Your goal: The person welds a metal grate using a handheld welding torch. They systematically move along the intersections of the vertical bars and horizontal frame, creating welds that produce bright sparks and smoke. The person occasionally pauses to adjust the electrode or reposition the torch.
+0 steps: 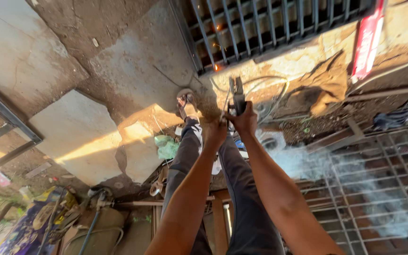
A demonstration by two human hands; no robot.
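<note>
Both hands are clamping down in a tight grip: the right hand (245,119) is wrapping its fingers around the dark body of a power tool (237,97) (probably an angle grinder), while the left hand (215,132) is closing beside it, though what it is pinching is hidden. Held out over the person's outstretched legs, the tool is pointing at a metal bar gate (260,28), where orange sparks (216,67) are glowing, and pale smoke (308,163) is drifting over a steel grid frame (378,189) to the right.

Bare, sleeveless forearms, dark grey trousers (242,198), and an open strapped sandal (185,101).
</note>
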